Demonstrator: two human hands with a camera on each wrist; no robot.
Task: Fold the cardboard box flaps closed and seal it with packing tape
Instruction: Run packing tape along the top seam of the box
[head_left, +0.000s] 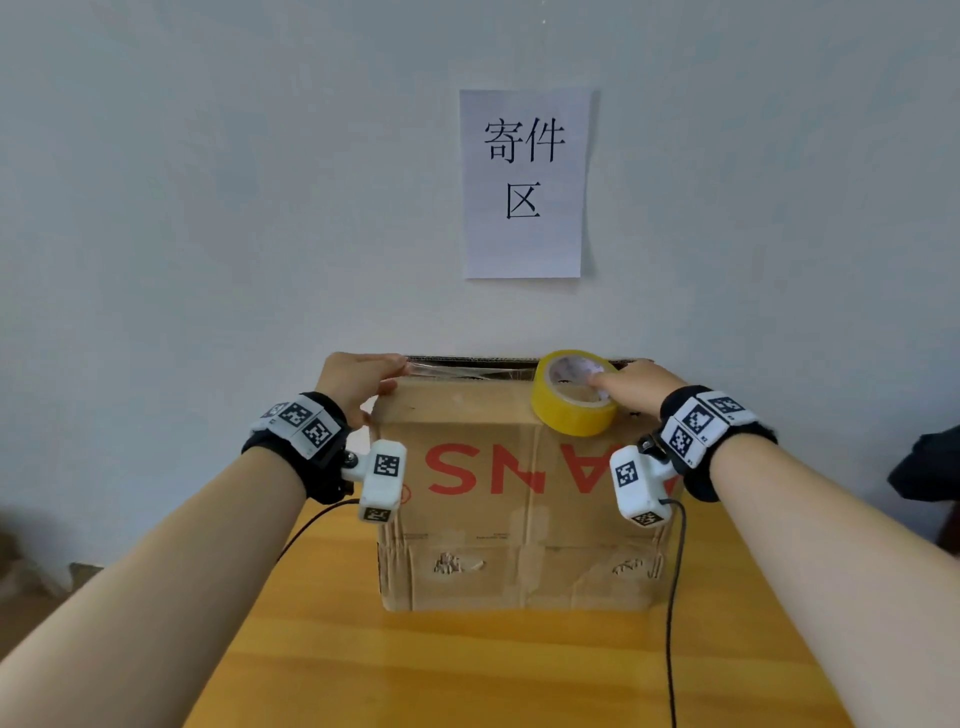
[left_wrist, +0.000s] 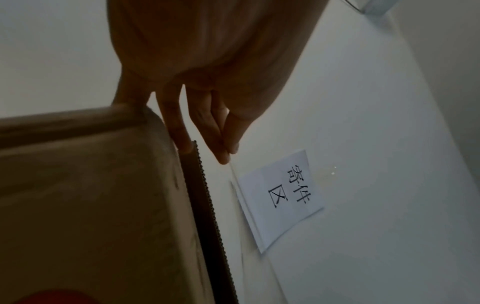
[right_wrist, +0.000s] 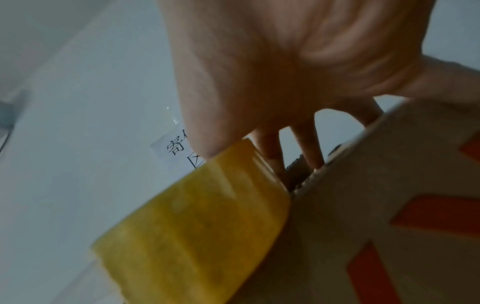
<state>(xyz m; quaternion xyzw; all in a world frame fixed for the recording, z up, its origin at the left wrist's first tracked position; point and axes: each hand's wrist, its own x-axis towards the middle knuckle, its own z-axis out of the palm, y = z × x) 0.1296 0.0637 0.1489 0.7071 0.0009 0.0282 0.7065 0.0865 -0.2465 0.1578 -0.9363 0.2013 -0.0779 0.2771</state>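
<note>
Left hand (head_left: 358, 382) pinches clear tape end (head_left: 415, 370); right hand (head_left: 636, 384) grips yellow tape roll (head_left: 571, 410) atop cardboard box (head_left: 483, 519).

hands (head_left: 363, 382) taping box (head_left: 519, 499), yellow roll (head_left: 571, 410)

Both forearms reach forward, left hand (head_left: 358, 382) pinching thumb to fingertip, right hand (head_left: 631, 384) curled, thumb extended.

We see matt, scuffed corrugated cardboard box (head_left: 519, 519) under both hands, a glossy yellow plastic tape roll (head_left: 574, 392) by our right hand (head_left: 631, 384), and smooth orange wood-look table (head_left: 519, 670) below.
</note>
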